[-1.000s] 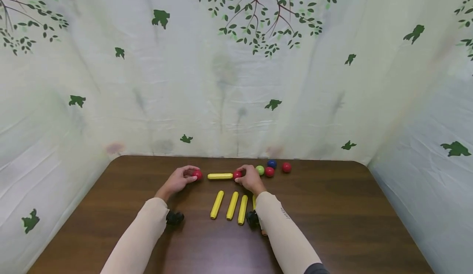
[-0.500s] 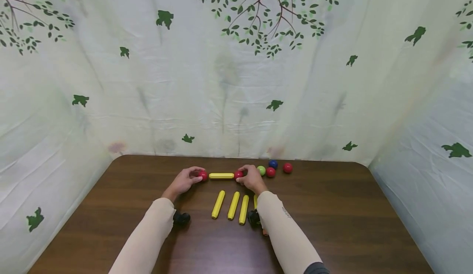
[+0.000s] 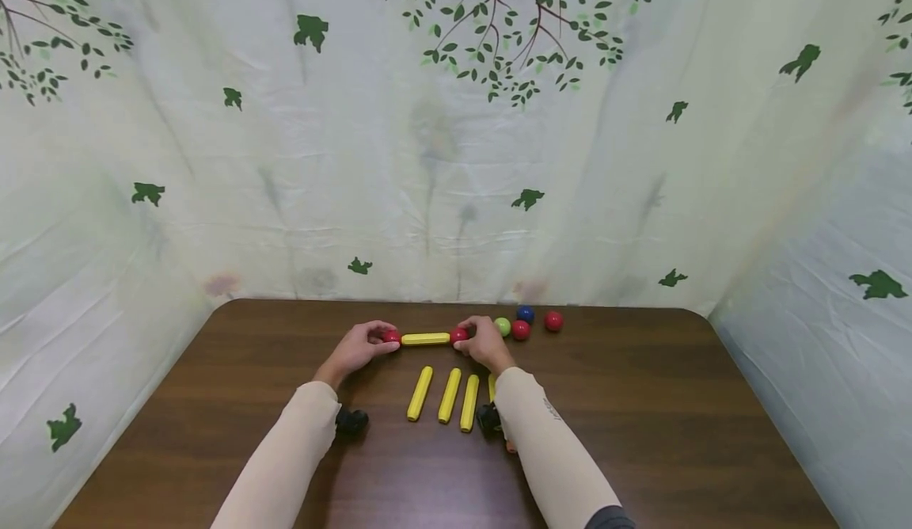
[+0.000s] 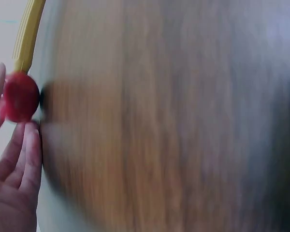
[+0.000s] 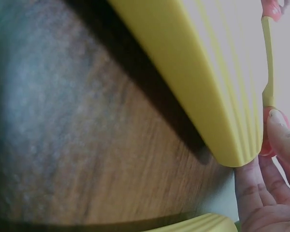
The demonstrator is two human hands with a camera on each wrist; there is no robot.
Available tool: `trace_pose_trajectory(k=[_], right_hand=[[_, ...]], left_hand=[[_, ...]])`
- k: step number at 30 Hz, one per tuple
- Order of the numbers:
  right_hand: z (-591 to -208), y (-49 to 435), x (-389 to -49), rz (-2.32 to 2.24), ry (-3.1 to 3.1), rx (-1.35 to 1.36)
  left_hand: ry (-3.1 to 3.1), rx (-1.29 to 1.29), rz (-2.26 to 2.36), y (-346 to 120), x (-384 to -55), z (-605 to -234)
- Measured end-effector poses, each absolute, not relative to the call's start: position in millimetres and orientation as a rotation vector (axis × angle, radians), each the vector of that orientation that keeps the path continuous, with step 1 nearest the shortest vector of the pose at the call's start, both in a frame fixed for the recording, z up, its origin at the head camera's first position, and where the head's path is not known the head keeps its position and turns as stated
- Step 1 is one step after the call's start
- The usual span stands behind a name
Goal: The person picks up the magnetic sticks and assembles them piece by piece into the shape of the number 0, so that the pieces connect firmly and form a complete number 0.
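At lower centre, left hand pinches one red ball, right hand another red ball — fingers parted ball-wide, yellow rod touching both.

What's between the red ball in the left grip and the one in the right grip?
One yellow stick, lying lengthwise between those two red balls; the head view shows it.

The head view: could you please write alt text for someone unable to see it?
A person's left hand and right hand each hold a red ball at opposite ends of a yellow stick on a brown table. More yellow sticks lie nearer the viewer, four more balls sit to the right, and a leaf-print cloth hangs behind.
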State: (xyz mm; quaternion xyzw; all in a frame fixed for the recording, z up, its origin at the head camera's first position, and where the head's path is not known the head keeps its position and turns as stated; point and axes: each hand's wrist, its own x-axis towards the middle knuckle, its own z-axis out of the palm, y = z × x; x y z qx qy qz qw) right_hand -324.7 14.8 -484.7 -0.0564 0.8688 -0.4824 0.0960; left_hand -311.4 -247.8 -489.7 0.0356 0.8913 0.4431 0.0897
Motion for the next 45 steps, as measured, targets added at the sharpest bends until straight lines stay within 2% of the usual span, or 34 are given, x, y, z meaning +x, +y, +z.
trace_pose_trajectory(k=[11, 21, 27, 34, 45], right_hand=[[-487, 17, -323, -1.425, 2.569, -0.157], [-490, 16, -329, -1.417, 2.584, -0.157], [-489, 18, -330, -1.421, 2.588, -0.160], [-486, 21, -332, -1.413, 2.595, -0.148], [-488, 17, -330, -1.436, 2.578, -0.174]], left_hand=[[2.660, 0.015, 1.354, -243, -309, -491], [2.685, 0.075, 1.275, -246, -310, -483], [2.792, 0.108, 1.201, -241, -281, -465], [2.716, 0.231, 1.077, -201, -243, -456], [2.741, 0.120, 0.966, -170, -227, -474]])
